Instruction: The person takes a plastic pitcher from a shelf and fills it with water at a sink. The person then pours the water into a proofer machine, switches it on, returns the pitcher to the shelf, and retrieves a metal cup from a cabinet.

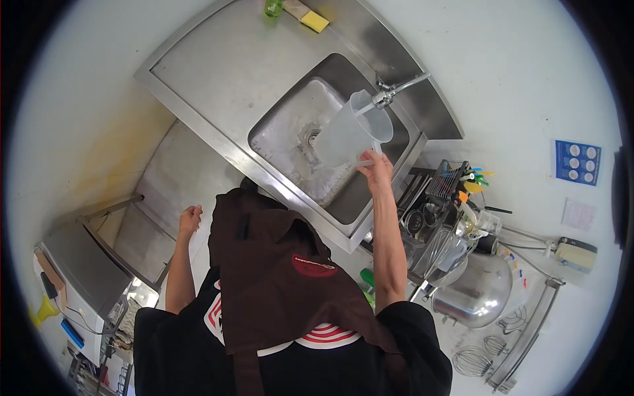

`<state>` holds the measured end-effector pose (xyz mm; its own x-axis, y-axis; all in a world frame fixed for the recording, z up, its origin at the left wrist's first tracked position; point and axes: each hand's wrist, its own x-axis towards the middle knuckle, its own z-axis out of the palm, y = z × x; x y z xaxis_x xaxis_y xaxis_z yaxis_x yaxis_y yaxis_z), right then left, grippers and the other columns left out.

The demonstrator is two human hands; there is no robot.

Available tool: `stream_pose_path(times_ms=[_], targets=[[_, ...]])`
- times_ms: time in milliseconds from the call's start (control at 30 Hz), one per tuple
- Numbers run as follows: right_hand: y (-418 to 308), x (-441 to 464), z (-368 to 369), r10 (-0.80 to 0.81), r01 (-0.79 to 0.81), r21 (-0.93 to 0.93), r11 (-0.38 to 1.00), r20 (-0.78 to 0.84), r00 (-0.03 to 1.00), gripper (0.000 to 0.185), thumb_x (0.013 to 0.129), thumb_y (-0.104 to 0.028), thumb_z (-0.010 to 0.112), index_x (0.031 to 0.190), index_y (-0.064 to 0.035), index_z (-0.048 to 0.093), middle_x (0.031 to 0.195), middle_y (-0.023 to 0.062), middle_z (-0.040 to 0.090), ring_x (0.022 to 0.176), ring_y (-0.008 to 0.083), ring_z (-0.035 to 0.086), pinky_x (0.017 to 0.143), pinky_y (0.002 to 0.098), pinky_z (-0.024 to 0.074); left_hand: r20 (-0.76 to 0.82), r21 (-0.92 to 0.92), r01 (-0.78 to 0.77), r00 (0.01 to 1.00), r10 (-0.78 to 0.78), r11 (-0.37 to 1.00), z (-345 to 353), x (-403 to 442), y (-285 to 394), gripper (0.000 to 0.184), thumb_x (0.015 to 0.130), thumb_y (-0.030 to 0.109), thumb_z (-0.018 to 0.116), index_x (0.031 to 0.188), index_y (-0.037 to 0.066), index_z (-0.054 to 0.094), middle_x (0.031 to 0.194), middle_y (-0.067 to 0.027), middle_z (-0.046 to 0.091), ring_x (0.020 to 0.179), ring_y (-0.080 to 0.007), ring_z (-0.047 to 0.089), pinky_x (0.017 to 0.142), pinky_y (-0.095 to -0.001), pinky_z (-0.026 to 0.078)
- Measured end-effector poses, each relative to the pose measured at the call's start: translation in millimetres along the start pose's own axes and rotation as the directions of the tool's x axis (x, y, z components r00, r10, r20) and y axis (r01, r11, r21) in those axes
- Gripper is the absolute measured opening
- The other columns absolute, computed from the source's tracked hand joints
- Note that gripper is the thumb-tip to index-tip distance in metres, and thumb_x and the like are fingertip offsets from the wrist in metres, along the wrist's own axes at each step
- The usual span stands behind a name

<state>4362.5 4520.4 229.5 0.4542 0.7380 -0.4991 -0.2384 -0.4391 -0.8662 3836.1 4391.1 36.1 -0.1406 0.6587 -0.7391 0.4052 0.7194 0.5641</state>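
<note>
My right hand (376,166) grips the handle of a translucent plastic pitcher (342,140). The pitcher is tilted over the steel sink basin (281,125), its mouth under the chrome faucet (383,98). Whether water is running cannot be made out. The drain (309,135) shows beside the pitcher's base. Away from the sink, my left hand (191,218) hangs over the floor at my left side, its fingers curled together with nothing visible in them.
A yellow sponge (314,22) and a green bottle (273,8) stand at the counter's back. Right of the sink is a rack (449,181) with utensils, near a large metal bowl (475,290). Whisks (472,362) hang lower right. A metal appliance (86,270) stands at left.
</note>
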Motion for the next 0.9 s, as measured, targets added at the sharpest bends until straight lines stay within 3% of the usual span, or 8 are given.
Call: stream_pose_path(times_ms=[900], targets=[[1,-1,1,-0.009,0.009,0.005,1.000,0.013,1.000,0.022,0.078,-0.015,0.064,0.093,-0.0006,0.055,0.085,0.0086,0.059,0.079,0.0175,0.060,0.056,0.0342,0.0568,-0.012,-0.021,0.012,1.000,-0.013,1.000,-4,0,-6,0.035,0.088,0.038,0.052,0.082,0.004,0.060,0.056,-0.0033,0.053,0.040,-0.0117,0.049,0.036,-0.0268,0.040]])
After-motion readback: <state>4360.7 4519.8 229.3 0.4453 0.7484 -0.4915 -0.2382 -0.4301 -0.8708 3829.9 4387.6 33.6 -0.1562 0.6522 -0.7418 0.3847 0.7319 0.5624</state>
